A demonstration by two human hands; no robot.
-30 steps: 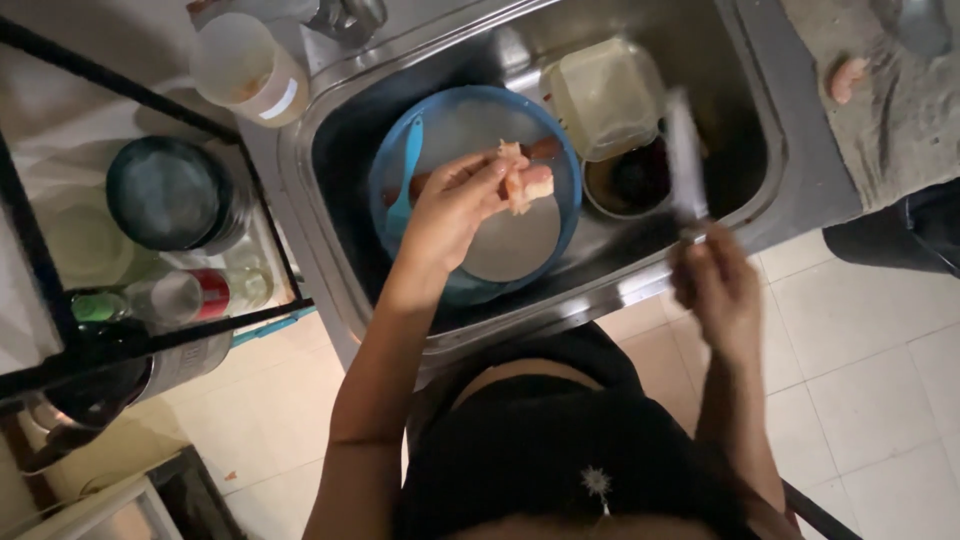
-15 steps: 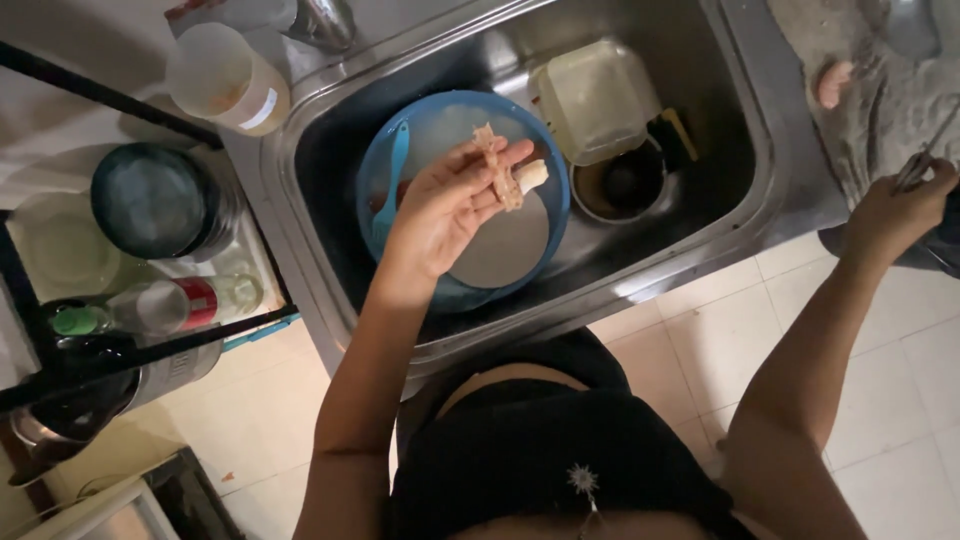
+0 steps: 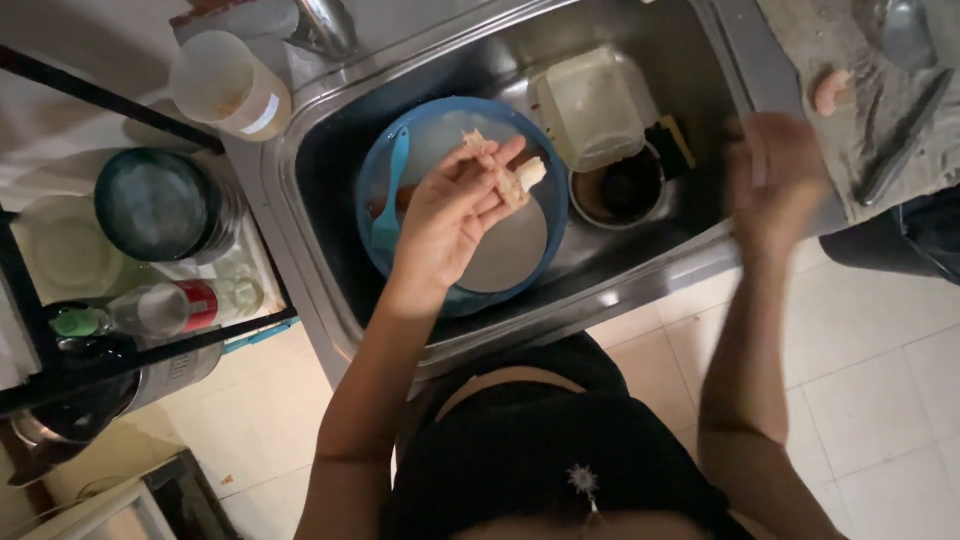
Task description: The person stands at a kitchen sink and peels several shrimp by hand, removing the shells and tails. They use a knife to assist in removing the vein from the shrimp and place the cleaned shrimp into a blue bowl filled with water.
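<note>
Fingers of the left hand are pinching a pale peeled piece of food, perhaps a shrimp, holding it up over the blue bowl that is sitting in the steel sink; that grip is clamped on the food. A blue utensil is leaning in the bowl, and a whitish tub and a dark round cup are lying beside it in the basin. The right hand is blurring near the sink's right edge, and whether its grip is apart or together cannot be told. A knife is resting on the grey cloth on the desk, with a pink piece near it. Judging by this, the cleaning step is in hand; the next move is calling for a steady hold on the slippery piece over the bowl.
</note>
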